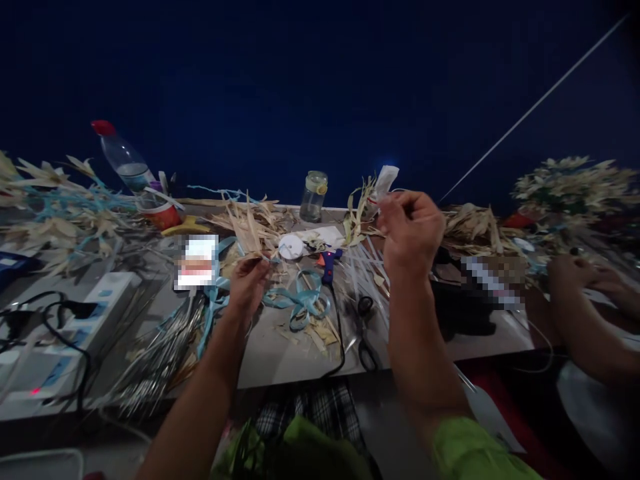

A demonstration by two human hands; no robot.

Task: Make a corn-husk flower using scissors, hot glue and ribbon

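Observation:
My left hand [249, 283] is closed round the base of a pale dried-husk flower [247, 230], whose pointed petals stand upward. Higher and to the right, my right hand [414, 223] is raised with its fingers pinched together; what they hold, if anything, is too small to make out. A white packet [386, 181] shows just behind its fingertips. Between the hands lie a white spool [291, 247], a blue glue gun [329, 263] with an orange tip and a loop of light blue ribbon [304, 301]. Black-handled scissors [367, 333] are beside my right forearm.
A glass jar [314, 195] stands at the back. On the left are a red-capped bottle [125, 157], a power strip [90, 330], a bundle of wires [167, 360] and a phone [197, 262]. Another person's hands [583, 273] work at the right, near a husk bouquet [575, 190].

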